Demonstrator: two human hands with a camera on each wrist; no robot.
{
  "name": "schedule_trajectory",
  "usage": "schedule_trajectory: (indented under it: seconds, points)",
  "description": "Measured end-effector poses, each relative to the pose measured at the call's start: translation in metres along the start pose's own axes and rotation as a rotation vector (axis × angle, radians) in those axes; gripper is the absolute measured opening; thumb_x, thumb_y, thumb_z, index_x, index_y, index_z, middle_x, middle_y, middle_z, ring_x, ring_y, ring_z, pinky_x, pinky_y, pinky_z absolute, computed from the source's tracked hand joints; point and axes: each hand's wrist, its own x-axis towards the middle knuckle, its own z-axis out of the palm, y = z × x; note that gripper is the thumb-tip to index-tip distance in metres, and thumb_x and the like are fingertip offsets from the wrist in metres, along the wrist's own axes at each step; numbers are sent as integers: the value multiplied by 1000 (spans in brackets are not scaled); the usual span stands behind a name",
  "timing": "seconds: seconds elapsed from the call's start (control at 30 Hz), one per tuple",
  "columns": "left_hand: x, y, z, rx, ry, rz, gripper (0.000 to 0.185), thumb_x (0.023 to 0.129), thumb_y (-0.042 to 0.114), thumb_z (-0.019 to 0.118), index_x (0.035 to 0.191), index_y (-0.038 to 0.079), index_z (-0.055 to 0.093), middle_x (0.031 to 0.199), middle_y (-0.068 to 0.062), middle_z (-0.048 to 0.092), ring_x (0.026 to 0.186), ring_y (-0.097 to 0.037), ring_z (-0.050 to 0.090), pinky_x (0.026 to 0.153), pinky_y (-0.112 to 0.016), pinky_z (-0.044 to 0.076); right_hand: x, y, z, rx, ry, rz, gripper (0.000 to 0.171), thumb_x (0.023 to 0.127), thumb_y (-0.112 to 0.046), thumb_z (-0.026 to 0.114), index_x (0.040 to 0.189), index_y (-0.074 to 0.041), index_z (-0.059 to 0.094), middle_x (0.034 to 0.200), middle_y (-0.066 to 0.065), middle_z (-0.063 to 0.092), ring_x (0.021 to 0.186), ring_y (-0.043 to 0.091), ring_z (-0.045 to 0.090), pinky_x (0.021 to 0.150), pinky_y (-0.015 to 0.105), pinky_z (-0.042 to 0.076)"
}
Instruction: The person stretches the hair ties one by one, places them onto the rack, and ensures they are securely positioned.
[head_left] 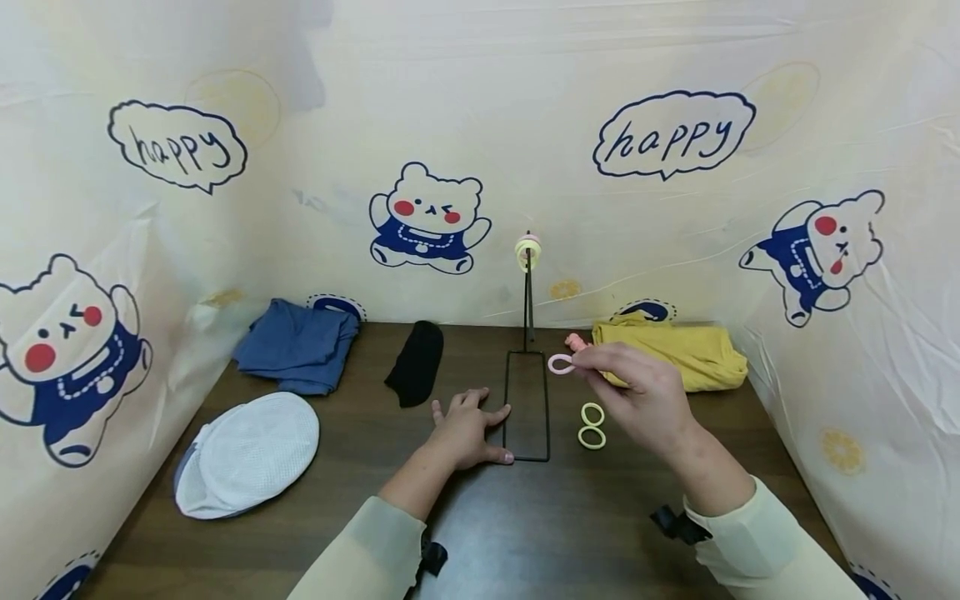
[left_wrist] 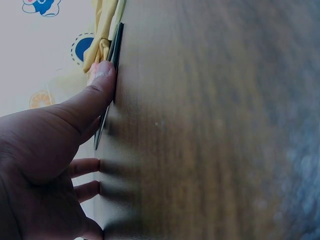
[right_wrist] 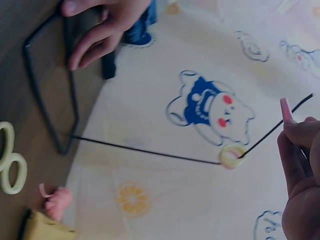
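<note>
Head: your right hand [head_left: 637, 396] pinches pink ring [head_left: 560, 363] right of wire stand [head_left: 527, 400]; next, judged: lift to peg | Left wrist: left hand [left_wrist: 45, 150] flat, fingers straight, steadying stand base | Right wrist: yellow ring [right_wrist: 231, 156] already hung.

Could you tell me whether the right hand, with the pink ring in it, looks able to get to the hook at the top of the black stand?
Probably yes. The right hand pinches the pink ring just right of the black stand. Nothing lies between it and the hook, where a yellow ring already hangs. The left hand presses the base.
</note>
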Motion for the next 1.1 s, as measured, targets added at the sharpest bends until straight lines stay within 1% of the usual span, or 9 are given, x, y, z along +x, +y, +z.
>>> schedule_trajectory:
  seconds: [0.17, 0.3, 0.53, 0.67, 0.73, 0.77, 0.9, 1.0, 1.1]
  points:
    - [-2, 0, -2, 2, -3, -7, 88, 78, 66, 81, 155, 41, 47, 170, -8, 24, 154, -42, 19, 113, -81, 5, 19, -13, 0, 63, 23, -70, 21, 102, -21, 70, 100, -3, 79, 102, 12, 78, 94, 27, 76, 94, 25, 55]
    - [-1, 0, -2, -1, -2, -8, 88, 77, 66, 81, 155, 40, 48, 169, -8, 25, 154, -42, 20, 113, -81, 5, 32, -21, 0, 83, 42, -100, 20, 102, -20, 70, 100, -1, 79, 100, 12, 78, 92, 26, 75, 94, 25, 55]
    - [1, 1, 0, 3, -15, -17, 89, 77, 68, 80, 155, 42, 47, 170, -8, 25, 154, -41, 19, 113, -80, 4, 43, -23, 8, 114, 71, -137, 18, 100, -16, 72, 100, 1, 78, 98, 12, 77, 87, 25, 74, 90, 25, 56]
    - [2, 0, 0, -2, -18, -19, 89, 77, 68, 81, 155, 42, 47, 170, -7, 25, 154, -41, 18, 113, -80, 3, 43, -20, 10, 90, 71, -117, 16, 100, -15, 72, 102, -1, 78, 100, 10, 77, 88, 23, 73, 86, 22, 56]
    - [2, 0, 0, -4, -20, -17, 89, 77, 67, 81, 155, 42, 47, 170, -7, 24, 154, -41, 18, 113, -80, 3, 42, -16, 11, 65, 63, -101, 11, 95, -8, 77, 103, -1, 78, 101, 9, 77, 88, 23, 73, 85, 22, 56]
    - [1, 0, 0, -6, -20, -15, 89, 77, 67, 81, 155, 41, 47, 170, -7, 24, 154, -41, 18, 113, -80, 3, 41, -15, 11, 49, 63, -93, 12, 91, -4, 79, 104, -2, 78, 101, 9, 77, 88, 22, 73, 84, 22, 56]
    - [1, 1, -2, -10, -19, -13, 89, 77, 67, 81, 155, 41, 47, 170, -8, 24, 154, -42, 19, 113, -81, 3, 41, -7, 13, -2, 60, -43, 29, 79, 9, 83, 105, -5, 79, 102, 6, 78, 86, 20, 72, 77, 22, 55]
    - [1, 2, -2, -7, -21, -14, 89, 77, 67, 80, 155, 41, 47, 170, -7, 24, 154, -41, 19, 113, -80, 3, 42, -2, 14, -21, 58, -10, 29, 80, 8, 83, 105, -6, 80, 103, 5, 78, 85, 18, 72, 73, 21, 53]
    - [1, 2, -3, -6, -21, -14, 89, 77, 67, 80, 155, 41, 46, 170, -7, 24, 154, -41, 19, 114, -80, 4, 43, 3, 17, -30, 56, -1, 28, 81, 8, 84, 105, -5, 80, 104, 5, 78, 90, 20, 73, 76, 24, 56]
